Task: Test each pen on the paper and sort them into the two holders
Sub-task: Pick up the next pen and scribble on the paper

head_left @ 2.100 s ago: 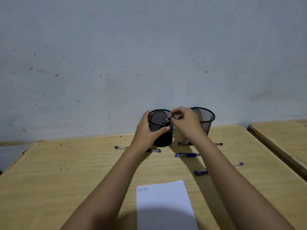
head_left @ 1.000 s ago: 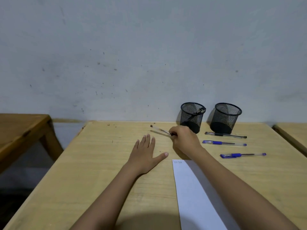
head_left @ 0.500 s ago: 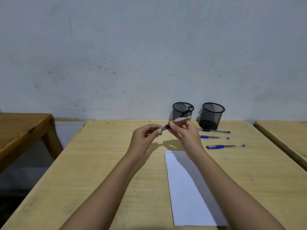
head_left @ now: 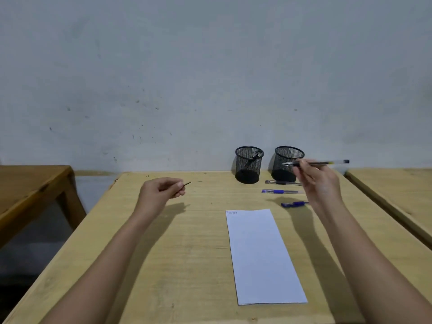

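Pale wood makes up the desk (head_left: 187, 265), and nearest on it lies a white sheet of paper (head_left: 264, 256), long edge running away from the person, with a small scribble (head_left: 232, 213) in its far left corner. Both forearms reach over the desk, one on either side of the sheet.

Beyond the paper's far right corner lies a blue-capped pen (head_left: 293, 203), partly hidden behind the right wrist. Past it lie a blue pen (head_left: 280, 191) and then a black pen (head_left: 280, 182), both roughly crosswise and near each other.

The left hand (head_left: 159, 192) hangs above the desk left of the paper, its fingers curled in, pinching a small dark piece (head_left: 187, 184) of which only the thin tip shows. The right hand (head_left: 320, 181) is raised over the loose pens, thumb and fingers pinching a clear-barrelled pen (head_left: 327, 163) near its dark grip. That pen is level in the air, its bare tip pointing left across the front of the right holder.

At the desk's far edge stand two black mesh holders, side by side and apart. The left holder (head_left: 249, 164) has one dark pen (head_left: 253, 156) leaning inside it. The right holder's (head_left: 286, 169) contents cannot be told.

A darker wooden table (head_left: 30, 183) sits to the left, another pale desk (head_left: 397, 190) to the right. A scuffed grey wall (head_left: 210, 78) stands behind.
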